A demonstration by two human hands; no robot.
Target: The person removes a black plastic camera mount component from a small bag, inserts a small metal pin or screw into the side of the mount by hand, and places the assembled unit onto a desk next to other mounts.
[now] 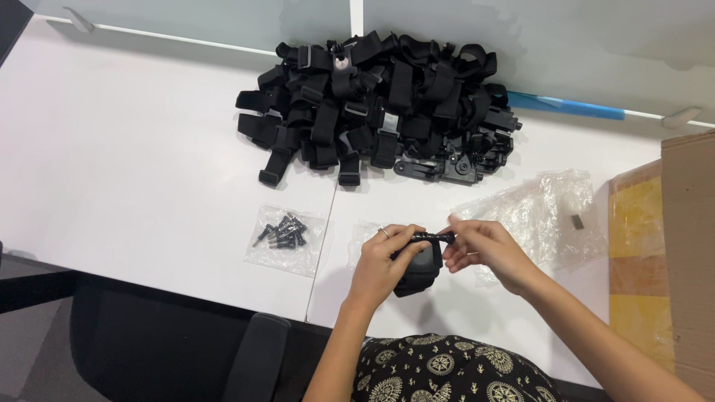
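Note:
My left hand (383,260) grips a small black strap mount (418,269) just above the white table's near edge. A black thumbscrew (436,237) sticks out along the mount's top. My right hand (480,249) pinches the screw's right end between thumb and fingers. Both hands meet over the mount, a little right of the table's seam. A ring shows on my left hand.
A big pile of black straps and mounts (380,108) lies at the back of the white table (134,164). A clear bag of black screws (284,232) sits left of my hands, crumpled clear plastic bags (547,212) to the right, a cardboard box (674,246) at far right.

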